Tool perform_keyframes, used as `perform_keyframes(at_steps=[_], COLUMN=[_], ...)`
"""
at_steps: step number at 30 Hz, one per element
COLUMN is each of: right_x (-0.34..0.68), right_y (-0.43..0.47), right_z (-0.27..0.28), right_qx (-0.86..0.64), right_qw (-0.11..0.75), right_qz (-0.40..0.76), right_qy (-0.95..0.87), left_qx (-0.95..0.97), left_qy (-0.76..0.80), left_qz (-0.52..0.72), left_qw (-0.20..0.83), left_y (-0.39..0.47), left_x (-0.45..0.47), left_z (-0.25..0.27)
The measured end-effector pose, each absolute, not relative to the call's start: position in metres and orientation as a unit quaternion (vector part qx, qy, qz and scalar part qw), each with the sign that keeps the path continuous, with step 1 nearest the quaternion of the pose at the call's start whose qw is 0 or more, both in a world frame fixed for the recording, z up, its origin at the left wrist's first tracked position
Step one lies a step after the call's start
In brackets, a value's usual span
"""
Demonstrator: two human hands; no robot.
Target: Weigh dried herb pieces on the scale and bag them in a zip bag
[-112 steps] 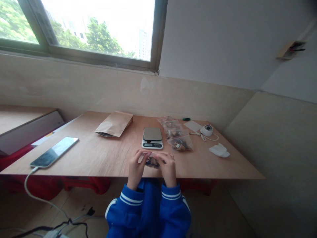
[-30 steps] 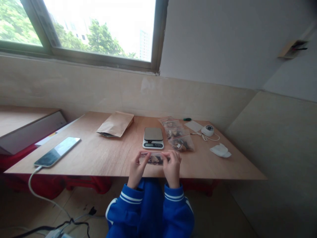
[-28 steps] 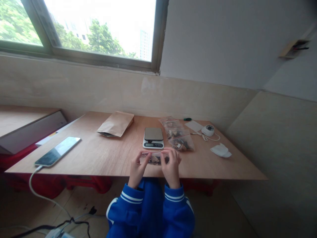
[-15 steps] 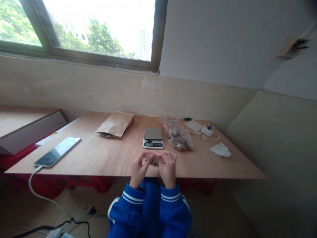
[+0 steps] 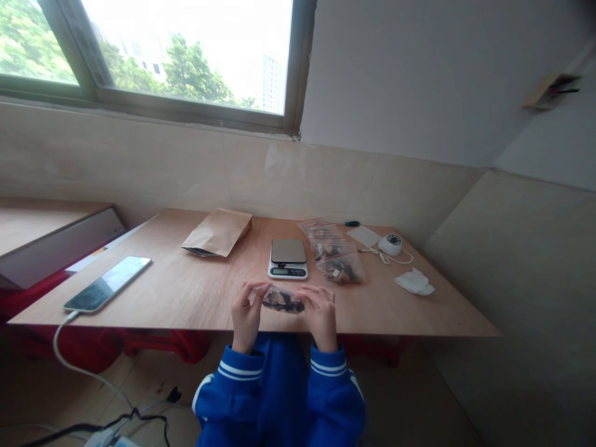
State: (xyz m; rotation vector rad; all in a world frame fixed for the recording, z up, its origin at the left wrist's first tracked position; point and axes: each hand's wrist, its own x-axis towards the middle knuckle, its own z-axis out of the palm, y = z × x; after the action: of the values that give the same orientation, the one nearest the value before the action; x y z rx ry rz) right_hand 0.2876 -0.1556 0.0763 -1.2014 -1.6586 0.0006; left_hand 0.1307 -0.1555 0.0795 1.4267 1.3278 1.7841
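Between my hands is a small clear zip bag (image 5: 282, 300) with dark and pale brown dried pieces in it. My left hand (image 5: 246, 313) pinches its left upper corner between thumb and fingers. The right upper corner is pinched by my right hand (image 5: 320, 312). The bag is held over the table's front edge, just in front of a white kitchen scale (image 5: 288, 258) with a bare metal plate. Several similar zip bags (image 5: 339, 266) of dried pieces lie overlapping to the right of the scale.
A brown paper pouch (image 5: 217, 232) lies left of the scale. Further left, a phone (image 5: 109, 284) is plugged into a white cable. On the right are a white camera (image 5: 390, 244) with its cord, a crumpled white tissue (image 5: 415, 282), a white card (image 5: 364, 236) and a green-handled tool (image 5: 352, 223).
My hands have moved apart along the bag's top, from near its middle to its two corners. More of the bag and its contents now shows between them.
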Motion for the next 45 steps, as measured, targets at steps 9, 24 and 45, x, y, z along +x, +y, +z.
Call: perform_keyframes(at_steps=[9,24,45], right_x=[0.283,0.285,0.293], right_y=[-0.157,-0.162,-0.160], right_z=[0.078,0.082,0.071], right_qx=[-0.499,-0.489,-0.492], right_qw=[0.537,0.542,0.550], right_qz=[0.017,0.118,0.267], right_qy=[-0.681,-0.673,-0.620], left_qx=[0.476,0.382,0.191], left_qy=[0.482,0.496,0.372], left_qz=[0.676,0.720,0.784], left_qw=[0.289,0.299,0.458], left_y=[-0.157,-0.154,-0.145], left_x=[0.135,0.121,0.124], left_z=[0.080,0.080,0.082])
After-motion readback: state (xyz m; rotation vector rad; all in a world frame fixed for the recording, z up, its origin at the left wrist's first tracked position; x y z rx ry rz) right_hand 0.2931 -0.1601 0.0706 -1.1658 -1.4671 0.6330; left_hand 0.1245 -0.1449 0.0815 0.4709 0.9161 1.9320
